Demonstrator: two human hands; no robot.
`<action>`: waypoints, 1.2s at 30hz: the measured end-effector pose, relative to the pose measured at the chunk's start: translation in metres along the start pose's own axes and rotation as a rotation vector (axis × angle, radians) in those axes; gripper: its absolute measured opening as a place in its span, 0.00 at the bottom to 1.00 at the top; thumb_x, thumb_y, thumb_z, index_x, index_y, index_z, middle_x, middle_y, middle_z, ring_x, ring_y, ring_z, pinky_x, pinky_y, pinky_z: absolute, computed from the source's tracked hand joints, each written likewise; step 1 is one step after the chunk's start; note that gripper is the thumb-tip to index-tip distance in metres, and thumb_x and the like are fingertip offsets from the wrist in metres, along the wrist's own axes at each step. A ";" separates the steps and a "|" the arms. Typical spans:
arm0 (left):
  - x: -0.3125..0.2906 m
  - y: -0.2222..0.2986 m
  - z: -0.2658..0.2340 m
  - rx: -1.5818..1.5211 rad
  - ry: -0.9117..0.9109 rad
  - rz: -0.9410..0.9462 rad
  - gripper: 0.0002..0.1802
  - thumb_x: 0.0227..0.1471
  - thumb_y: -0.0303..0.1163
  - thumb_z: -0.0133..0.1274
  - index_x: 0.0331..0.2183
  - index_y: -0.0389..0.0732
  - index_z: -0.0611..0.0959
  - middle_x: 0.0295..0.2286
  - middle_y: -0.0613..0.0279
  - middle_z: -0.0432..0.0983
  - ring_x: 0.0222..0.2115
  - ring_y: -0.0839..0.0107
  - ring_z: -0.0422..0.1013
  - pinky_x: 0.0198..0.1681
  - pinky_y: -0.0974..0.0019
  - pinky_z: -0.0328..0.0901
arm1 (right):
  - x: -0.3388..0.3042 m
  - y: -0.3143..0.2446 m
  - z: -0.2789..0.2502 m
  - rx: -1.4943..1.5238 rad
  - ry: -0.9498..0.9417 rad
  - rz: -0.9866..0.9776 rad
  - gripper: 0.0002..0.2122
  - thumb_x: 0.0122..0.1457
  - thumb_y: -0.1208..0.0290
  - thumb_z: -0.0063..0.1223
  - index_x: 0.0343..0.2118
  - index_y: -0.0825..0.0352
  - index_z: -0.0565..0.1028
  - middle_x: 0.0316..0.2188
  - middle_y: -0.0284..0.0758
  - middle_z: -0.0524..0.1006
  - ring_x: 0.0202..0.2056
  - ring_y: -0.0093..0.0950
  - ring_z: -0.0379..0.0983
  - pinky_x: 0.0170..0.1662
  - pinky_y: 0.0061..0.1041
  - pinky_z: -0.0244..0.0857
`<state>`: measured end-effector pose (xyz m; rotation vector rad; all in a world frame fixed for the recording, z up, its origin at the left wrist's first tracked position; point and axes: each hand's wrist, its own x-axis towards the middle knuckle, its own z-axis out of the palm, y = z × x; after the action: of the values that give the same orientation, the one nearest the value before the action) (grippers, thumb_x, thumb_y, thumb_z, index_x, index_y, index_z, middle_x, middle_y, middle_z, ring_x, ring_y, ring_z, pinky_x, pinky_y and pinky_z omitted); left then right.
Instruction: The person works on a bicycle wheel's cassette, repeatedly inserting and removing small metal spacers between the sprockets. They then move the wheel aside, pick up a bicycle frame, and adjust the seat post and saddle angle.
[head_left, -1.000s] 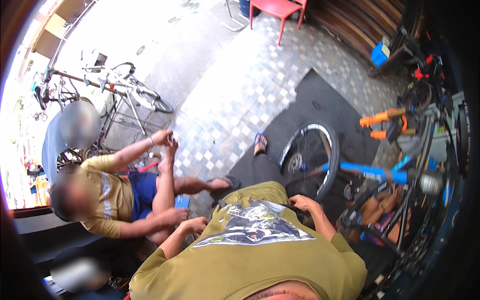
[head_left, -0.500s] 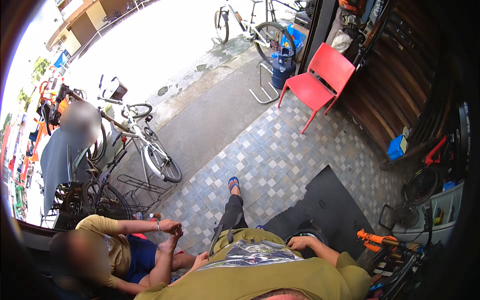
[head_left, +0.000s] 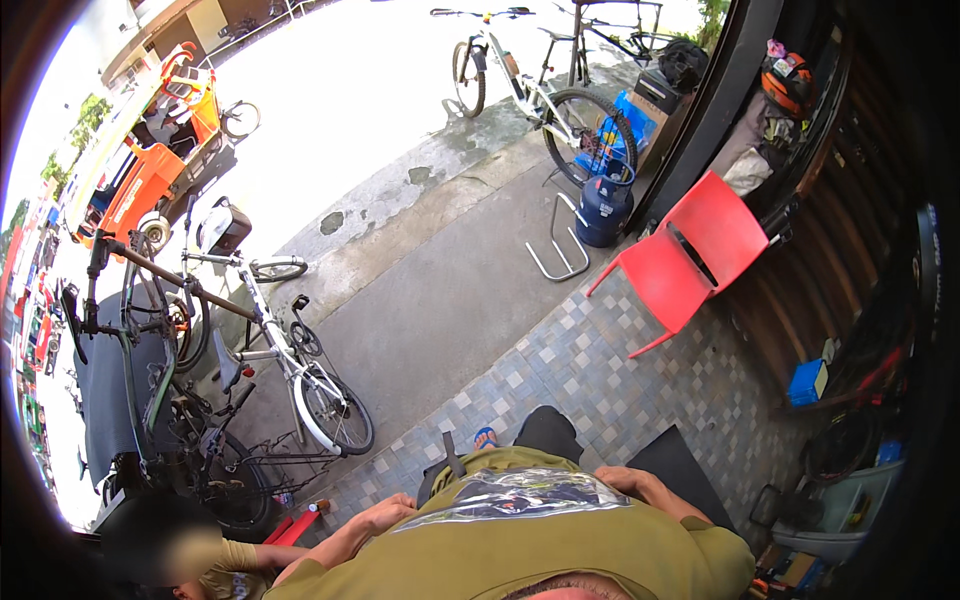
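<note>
My left hand (head_left: pixel 388 513) is beside the left side of my olive shirt (head_left: pixel 560 540), its fingers bent toward the cloth. Whether anything is in those fingers does not show. A dark strap (head_left: pixel 453 455) hangs at my waist, right of that hand. My right hand (head_left: pixel 622 480) is by the shirt's right front edge, over my hip, with its fingertips hidden. One of my feet, in a blue flip-flop (head_left: pixel 485 438), stands on the tiled floor (head_left: pixel 540 375). My dark-trousered knee (head_left: pixel 550 432) juts forward.
A red chair (head_left: pixel 680 270) stands ahead right, near a blue gas cylinder (head_left: pixel 605 208) and a metal stand (head_left: pixel 558 245). Bicycles, one white (head_left: pixel 275 335), crowd the left. A seated person (head_left: pixel 235 570) is at lower left. A black mat (head_left: pixel 672 470) lies right; an orange tricycle (head_left: pixel 140 185) is outside.
My view has shifted forward, so chair and bicycles look nearer and lower. My knee has come up into view. A person standing among the bicycles no longer shows; the seated person is lower in view.
</note>
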<state>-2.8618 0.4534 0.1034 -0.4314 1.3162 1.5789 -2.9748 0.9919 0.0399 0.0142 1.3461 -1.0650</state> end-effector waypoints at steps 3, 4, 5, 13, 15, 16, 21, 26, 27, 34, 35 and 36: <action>0.027 0.075 -0.019 0.024 0.061 -0.012 0.10 0.56 0.31 0.57 0.24 0.38 0.82 0.17 0.75 0.74 0.17 0.83 0.67 0.21 0.71 0.61 | 0.008 -0.083 -0.061 -0.084 0.018 0.015 0.14 0.60 0.63 0.59 0.38 0.70 0.84 0.28 0.24 0.78 0.28 0.16 0.67 0.31 0.23 0.60; 0.040 0.094 -0.032 0.016 0.025 -0.004 0.10 0.56 0.31 0.57 0.24 0.37 0.82 0.17 0.75 0.74 0.18 0.83 0.67 0.22 0.71 0.61 | 0.023 -0.108 -0.083 -0.110 -0.059 -0.037 0.14 0.60 0.63 0.59 0.39 0.71 0.84 0.27 0.23 0.77 0.27 0.15 0.67 0.30 0.23 0.60; 0.056 0.099 -0.054 -0.018 -0.092 0.028 0.10 0.55 0.31 0.58 0.25 0.37 0.83 0.18 0.74 0.75 0.18 0.82 0.67 0.23 0.71 0.62 | 0.043 -0.130 -0.109 -0.139 -0.141 -0.090 0.14 0.60 0.64 0.59 0.39 0.71 0.84 0.26 0.22 0.77 0.27 0.15 0.66 0.30 0.23 0.60; 0.200 0.254 -0.182 0.351 -0.172 0.008 0.15 0.52 0.34 0.63 0.38 0.33 0.88 0.32 0.67 0.84 0.36 0.80 0.76 0.41 0.73 0.68 | 0.189 -0.286 -0.337 -0.366 -0.567 0.092 0.17 0.63 0.60 0.60 0.39 0.74 0.83 0.30 0.30 0.84 0.28 0.19 0.77 0.32 0.22 0.70; 0.211 0.319 -0.208 0.013 0.147 0.128 0.23 0.57 0.44 0.62 0.48 0.38 0.85 0.35 0.65 0.83 0.34 0.74 0.77 0.42 0.69 0.70 | 0.206 -0.354 -0.355 -0.216 -0.540 0.241 0.20 0.64 0.56 0.59 0.41 0.74 0.83 0.32 0.33 0.85 0.31 0.24 0.81 0.36 0.24 0.74; 0.227 0.341 -0.222 -0.091 0.288 0.203 0.23 0.58 0.43 0.62 0.49 0.38 0.85 0.35 0.64 0.83 0.33 0.75 0.76 0.40 0.69 0.70 | 0.210 -0.395 -0.360 -0.143 -0.515 0.321 0.21 0.65 0.55 0.58 0.42 0.74 0.82 0.33 0.35 0.85 0.33 0.26 0.83 0.38 0.25 0.75; 0.350 0.454 -0.268 0.301 0.480 0.415 0.20 0.62 0.42 0.57 0.50 0.40 0.84 0.39 0.56 0.84 0.41 0.68 0.77 0.48 0.63 0.71 | 0.320 -0.563 -0.420 -0.735 -0.123 0.134 0.23 0.62 0.46 0.57 0.50 0.60 0.81 0.42 0.35 0.84 0.44 0.30 0.82 0.45 0.33 0.76; 0.453 0.533 -0.391 0.423 0.172 0.531 0.22 0.66 0.48 0.51 0.44 0.36 0.83 0.31 0.60 0.80 0.35 0.73 0.73 0.43 0.64 0.68 | 0.491 -0.702 -0.458 -1.322 0.270 -0.118 0.20 0.61 0.51 0.55 0.51 0.56 0.81 0.46 0.37 0.83 0.48 0.39 0.79 0.50 0.38 0.73; 0.462 0.556 -0.427 0.481 0.178 0.504 0.24 0.66 0.49 0.50 0.44 0.37 0.83 0.32 0.57 0.81 0.35 0.71 0.74 0.42 0.63 0.68 | 0.524 -0.727 -0.469 -1.245 0.246 -0.153 0.20 0.61 0.51 0.54 0.51 0.56 0.81 0.46 0.38 0.83 0.48 0.40 0.79 0.51 0.38 0.73; 0.468 0.693 -0.571 0.504 0.192 0.347 0.32 0.67 0.55 0.48 0.31 0.31 0.81 0.21 0.62 0.71 0.26 0.75 0.64 0.33 0.60 0.65 | 0.616 -0.889 -0.500 -0.975 0.199 -0.275 0.20 0.61 0.53 0.55 0.51 0.58 0.80 0.43 0.40 0.84 0.46 0.40 0.80 0.51 0.38 0.72; 0.465 0.705 -0.591 0.504 0.181 0.357 0.32 0.67 0.55 0.47 0.32 0.31 0.82 0.21 0.63 0.73 0.26 0.76 0.65 0.32 0.60 0.65 | 0.629 -0.905 -0.513 -0.964 0.159 -0.259 0.20 0.61 0.53 0.54 0.50 0.58 0.80 0.43 0.40 0.84 0.47 0.40 0.80 0.52 0.38 0.72; 0.459 0.730 -0.615 0.486 0.116 0.266 0.31 0.67 0.54 0.47 0.33 0.33 0.84 0.22 0.67 0.75 0.27 0.77 0.66 0.33 0.61 0.66 | 0.642 -0.919 -0.533 -0.955 0.149 -0.238 0.20 0.61 0.53 0.54 0.50 0.59 0.80 0.44 0.40 0.83 0.47 0.40 0.80 0.52 0.38 0.72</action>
<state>-3.8690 0.1805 -0.0762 -0.0446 1.8443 1.3911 -4.0490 0.3900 -0.1148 -0.7996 1.9113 -0.5242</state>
